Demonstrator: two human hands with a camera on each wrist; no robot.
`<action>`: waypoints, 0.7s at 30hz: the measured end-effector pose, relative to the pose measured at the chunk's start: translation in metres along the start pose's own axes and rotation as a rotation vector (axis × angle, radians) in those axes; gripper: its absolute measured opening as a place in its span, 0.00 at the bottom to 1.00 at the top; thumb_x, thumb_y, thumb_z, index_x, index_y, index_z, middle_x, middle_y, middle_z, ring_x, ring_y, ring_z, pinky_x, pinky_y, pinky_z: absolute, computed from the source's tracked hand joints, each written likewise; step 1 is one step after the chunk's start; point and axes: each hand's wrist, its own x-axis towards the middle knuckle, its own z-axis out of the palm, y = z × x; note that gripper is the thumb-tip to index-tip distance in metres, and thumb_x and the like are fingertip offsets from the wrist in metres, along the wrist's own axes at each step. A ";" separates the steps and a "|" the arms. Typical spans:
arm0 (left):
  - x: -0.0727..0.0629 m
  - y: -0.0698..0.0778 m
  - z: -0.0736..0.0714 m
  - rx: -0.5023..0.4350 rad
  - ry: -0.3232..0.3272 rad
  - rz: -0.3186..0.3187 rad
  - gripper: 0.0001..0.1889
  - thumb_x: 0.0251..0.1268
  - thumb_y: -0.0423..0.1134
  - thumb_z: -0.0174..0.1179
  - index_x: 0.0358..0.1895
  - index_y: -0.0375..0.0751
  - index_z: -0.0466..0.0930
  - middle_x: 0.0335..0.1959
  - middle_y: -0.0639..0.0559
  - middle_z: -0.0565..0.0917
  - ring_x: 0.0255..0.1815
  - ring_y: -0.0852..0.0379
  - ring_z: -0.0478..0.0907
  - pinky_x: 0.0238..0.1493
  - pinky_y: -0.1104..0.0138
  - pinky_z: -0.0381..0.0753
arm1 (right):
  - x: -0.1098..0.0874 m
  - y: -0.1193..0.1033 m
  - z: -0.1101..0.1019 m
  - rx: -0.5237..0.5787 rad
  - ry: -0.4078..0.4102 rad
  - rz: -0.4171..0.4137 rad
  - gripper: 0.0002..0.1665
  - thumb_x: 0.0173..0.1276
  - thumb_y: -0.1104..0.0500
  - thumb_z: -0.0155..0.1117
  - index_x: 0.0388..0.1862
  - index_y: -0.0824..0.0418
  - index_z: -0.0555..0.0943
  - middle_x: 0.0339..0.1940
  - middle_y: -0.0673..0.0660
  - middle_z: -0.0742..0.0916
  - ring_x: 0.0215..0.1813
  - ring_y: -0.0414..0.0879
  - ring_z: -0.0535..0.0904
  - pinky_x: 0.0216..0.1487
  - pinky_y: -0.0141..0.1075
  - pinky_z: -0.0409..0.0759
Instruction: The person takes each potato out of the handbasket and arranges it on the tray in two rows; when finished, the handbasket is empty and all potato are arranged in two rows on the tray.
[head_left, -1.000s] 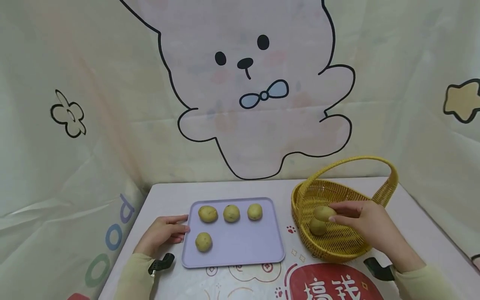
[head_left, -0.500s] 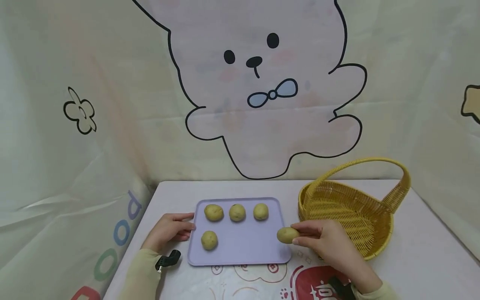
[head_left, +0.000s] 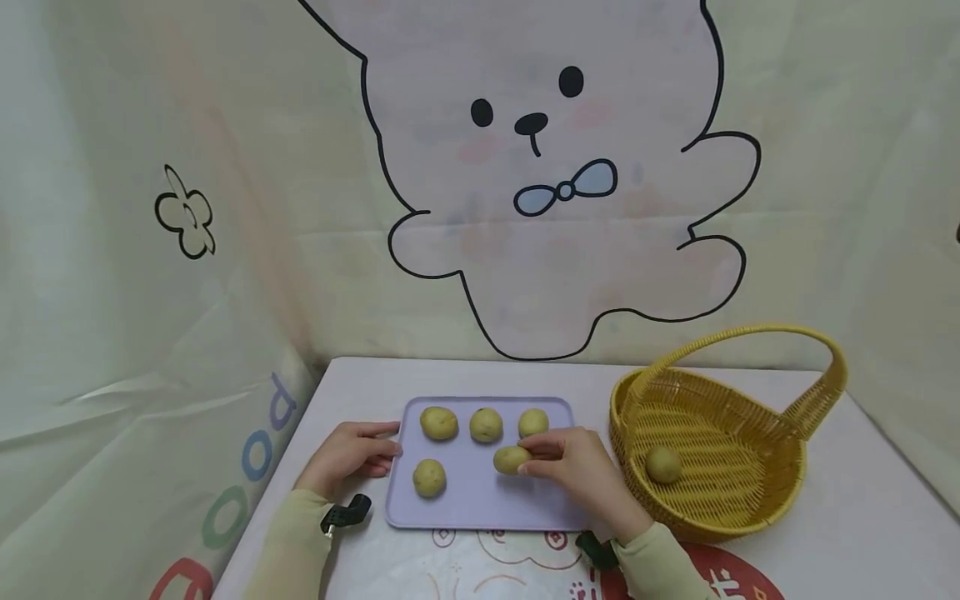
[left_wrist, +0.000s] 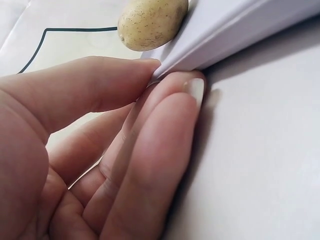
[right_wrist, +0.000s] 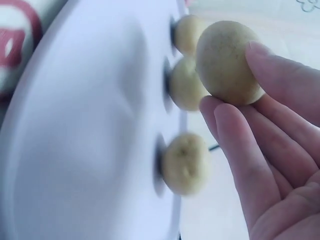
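Observation:
My right hand (head_left: pixel 588 475) pinches a potato (head_left: pixel 512 460) between thumb and fingertips, above the lilac tray (head_left: pixel 480 510). In the right wrist view this potato (right_wrist: pixel 226 62) is held clear of the tray surface. On the tray, three potatoes form a back row: a left one (head_left: pixel 438 423), a middle one (head_left: pixel 486 425) and a right one (head_left: pixel 533 422). A fourth potato (head_left: pixel 429 478) lies front left. My left hand (head_left: pixel 348 457) grips the tray's left edge; in the left wrist view thumb and fingers meet at the rim (left_wrist: pixel 200 55).
Right of the tray stands a yellow woven basket (head_left: pixel 750 504) with a tall arched handle (head_left: pixel 750 332). One potato (head_left: pixel 663 464) lies inside it. A printed curtain (head_left: pixel 337 292) hangs behind the white table (head_left: pixel 360 383).
My right hand has lifted a potato out of the basket and carried it left over the tray. One potato stays in the basket. My left hand has kept its place at the tray edge.

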 end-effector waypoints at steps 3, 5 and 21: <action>0.000 0.001 0.001 -0.004 0.011 -0.012 0.32 0.63 0.35 0.76 0.72 0.33 0.81 0.29 0.51 0.89 0.25 0.63 0.86 0.35 0.68 0.91 | 0.007 0.000 0.014 0.022 -0.004 0.001 0.18 0.58 0.57 0.86 0.48 0.56 0.94 0.44 0.54 0.96 0.46 0.44 0.93 0.47 0.31 0.90; 0.000 0.001 0.000 0.000 0.014 -0.017 0.32 0.63 0.35 0.76 0.72 0.34 0.81 0.29 0.52 0.89 0.26 0.62 0.86 0.35 0.68 0.91 | 0.010 0.000 0.021 0.037 -0.012 -0.005 0.18 0.58 0.59 0.86 0.48 0.57 0.94 0.44 0.55 0.96 0.46 0.44 0.93 0.47 0.30 0.90; 0.005 0.001 0.003 0.015 0.022 -0.010 0.32 0.63 0.35 0.75 0.72 0.34 0.80 0.29 0.53 0.89 0.26 0.63 0.85 0.34 0.69 0.90 | 0.011 0.000 0.042 0.001 -0.002 -0.064 0.18 0.58 0.61 0.85 0.48 0.57 0.94 0.44 0.52 0.96 0.44 0.42 0.93 0.47 0.33 0.90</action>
